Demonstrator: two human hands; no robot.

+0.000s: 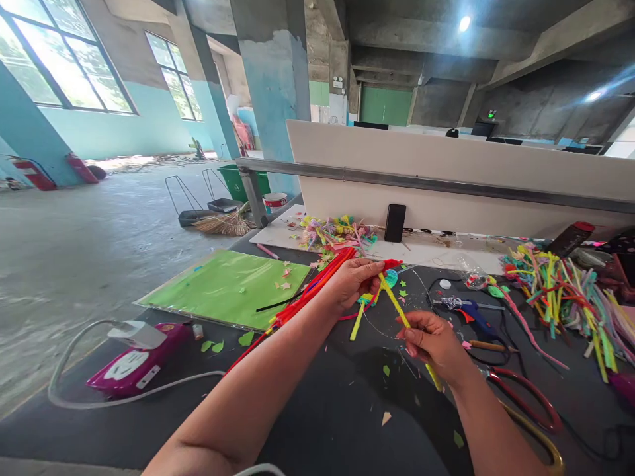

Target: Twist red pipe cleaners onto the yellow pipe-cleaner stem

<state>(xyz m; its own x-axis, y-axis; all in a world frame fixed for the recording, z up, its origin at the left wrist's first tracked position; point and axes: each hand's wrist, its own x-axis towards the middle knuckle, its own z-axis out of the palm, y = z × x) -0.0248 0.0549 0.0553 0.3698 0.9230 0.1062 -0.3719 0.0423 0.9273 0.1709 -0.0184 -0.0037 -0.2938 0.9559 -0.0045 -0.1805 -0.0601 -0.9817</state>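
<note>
My left hand (358,281) is closed in a pinch on the upper end of a fuzzy yellow pipe cleaner (393,301). A red fuzzy tip (393,264) shows just past the left thumb; whether the hand grips it too I cannot tell. Lower down and to the right, my right hand (430,342) has its fingers closed round the same yellow pipe cleaner, whose free end sticks out below. Another yellow length (357,324) hangs or lies under the left fingers. A bundle of red pipe cleaners (322,281) lies alongside the left wrist, partly hidden by the forearm.
At right lie a blue glue gun (475,318), scissors (530,396) and a heap of coloured pipe cleaners (555,291). A green sheet (223,284) and a purple power strip (136,363) are at left. A phone (395,223) leans at the back. Paper scraps dot the table.
</note>
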